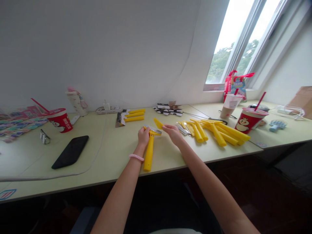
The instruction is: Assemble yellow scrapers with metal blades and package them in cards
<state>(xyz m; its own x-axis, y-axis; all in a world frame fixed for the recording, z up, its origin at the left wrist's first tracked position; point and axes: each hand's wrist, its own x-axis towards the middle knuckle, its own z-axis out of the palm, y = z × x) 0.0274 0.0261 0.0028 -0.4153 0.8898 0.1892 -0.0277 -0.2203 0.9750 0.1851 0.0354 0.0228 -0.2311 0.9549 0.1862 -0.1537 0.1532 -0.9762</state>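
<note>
Head view | yellow-handled scraper (pixel 149 152) gripped by left hand (pixel 143 136) | yellow plastic piece (pixel 158 123) pinched by right hand (pixel 173 135) | hands just apart

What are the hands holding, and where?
The left hand holds a yellow scraper by its handle's top; the right hand holds a yellow plastic piece by its end.

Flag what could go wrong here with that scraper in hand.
The metal blade of the yellow scraper sits right against the left hand and could nick it. The scraper's handle end is near the table's front edge, so it might get knocked off. Loose metal blades beside the right hand could also cut.
</note>
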